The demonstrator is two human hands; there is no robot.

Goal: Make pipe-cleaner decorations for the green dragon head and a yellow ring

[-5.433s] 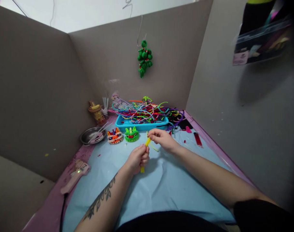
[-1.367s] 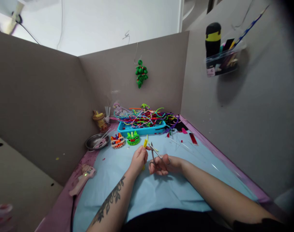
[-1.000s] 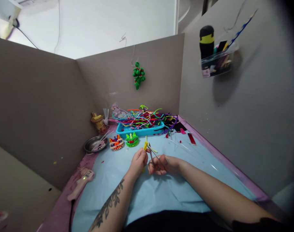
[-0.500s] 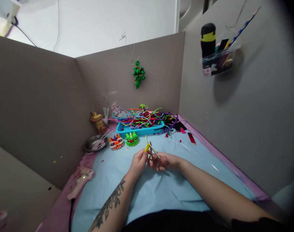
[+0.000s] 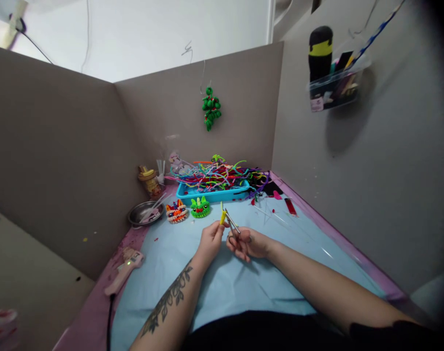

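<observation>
One yellow piece [image 5: 222,218], one pair of scissors [image 5: 232,224].
My left hand [image 5: 210,239] pinches the piece, my right hand [image 5: 248,243] grips the scissors; far left, two toy heads [image 5: 200,208].

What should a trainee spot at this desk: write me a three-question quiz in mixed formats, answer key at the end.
1. Which tool does the right grip hold?
2. True or false: the green animal head lies nearer the camera wearer than the blue tray.
3. The left grip holds a narrow piece of which colour? a) red b) yellow c) purple

Key: 1. Scissors. 2. True. 3. b.
</observation>
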